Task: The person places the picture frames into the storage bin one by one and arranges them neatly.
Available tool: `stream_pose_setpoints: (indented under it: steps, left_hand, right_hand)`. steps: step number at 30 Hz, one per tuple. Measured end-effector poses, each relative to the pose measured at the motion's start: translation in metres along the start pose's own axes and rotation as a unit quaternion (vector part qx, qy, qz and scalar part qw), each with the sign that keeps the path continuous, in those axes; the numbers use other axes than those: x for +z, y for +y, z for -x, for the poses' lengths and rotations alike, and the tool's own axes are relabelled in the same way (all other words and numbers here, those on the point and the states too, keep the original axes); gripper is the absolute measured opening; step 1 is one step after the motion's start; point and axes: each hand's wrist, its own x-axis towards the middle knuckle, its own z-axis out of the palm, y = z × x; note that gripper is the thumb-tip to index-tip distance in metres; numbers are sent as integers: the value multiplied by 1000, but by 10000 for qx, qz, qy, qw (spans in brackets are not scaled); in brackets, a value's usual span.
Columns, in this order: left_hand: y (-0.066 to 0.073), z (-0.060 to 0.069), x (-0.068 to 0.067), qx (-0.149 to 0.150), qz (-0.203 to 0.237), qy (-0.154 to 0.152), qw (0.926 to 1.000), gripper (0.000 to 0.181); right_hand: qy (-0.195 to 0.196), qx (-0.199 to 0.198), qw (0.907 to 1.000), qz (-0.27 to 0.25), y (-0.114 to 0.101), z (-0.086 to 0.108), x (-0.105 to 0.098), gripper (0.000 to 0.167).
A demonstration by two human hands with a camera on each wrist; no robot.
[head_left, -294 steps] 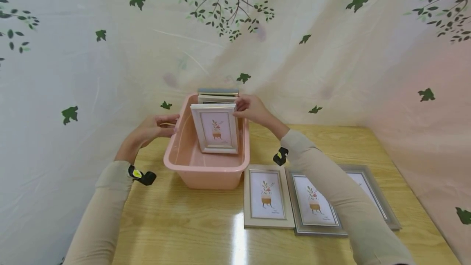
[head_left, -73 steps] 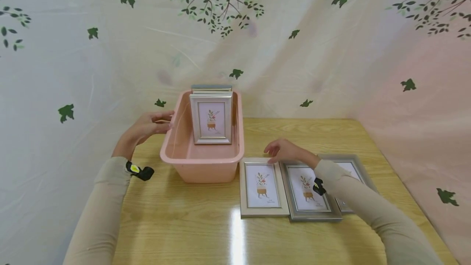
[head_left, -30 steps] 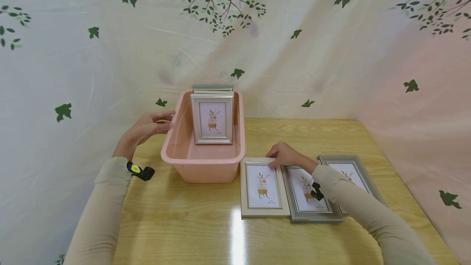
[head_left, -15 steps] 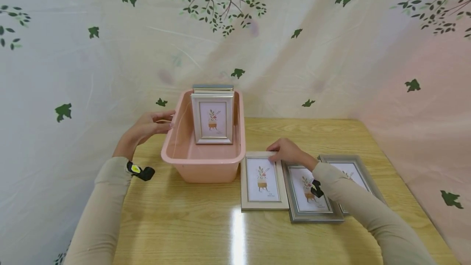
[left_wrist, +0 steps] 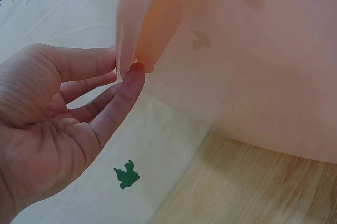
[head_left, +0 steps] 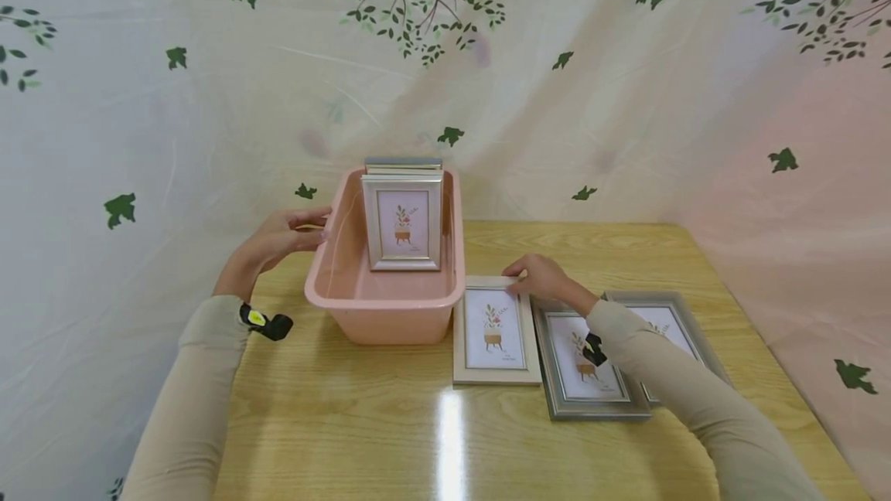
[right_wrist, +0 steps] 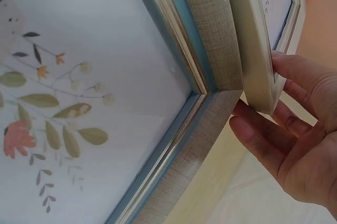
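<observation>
Right fingers [right_wrist: 260,142] pinch a frame [head_left: 494,377]; printed cloth [head_left: 292,99] backs the wooden table [head_left: 348,424].

Head cam looks forward and down over worktop [head_left: 348,439]. Wrist cams sit close: left faces left hand [left_wrist: 52,108] and pink tub [left_wrist: 274,76]; right faces right hand [right_wrist: 310,142] and cream frame [right_wrist: 251,39]. Head shares pink tub with left, cream frame with right.

Standing frames [head_left: 401,224] leave the tub [head_left: 386,327] free in front.
</observation>
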Motion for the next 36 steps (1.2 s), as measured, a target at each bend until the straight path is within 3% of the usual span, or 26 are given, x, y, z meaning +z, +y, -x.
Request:
stream_pose_setpoints:
  steps: [6, 15, 25, 36]
  left_hand:
    - [0, 0, 0, 18, -19, -2, 10000, 68]
    - [-1, 0, 1, 30, -29, 33, 10000, 68]
    - [1, 0, 3, 61, 164, -38, 9998, 66]
    - [-1, -2, 2, 80, 147, -38, 9999, 66]
  right_hand:
    - [128, -86, 9998, -158, -2, -1, 0, 29]
    - [45, 36, 9932, -1167, 3, -6, -2, 32]
    - [-387, 794, 9704, -2249, 11, -8, -12, 37]
    - [-955, 573, 9536, -2797, 25, -7, -26, 38]
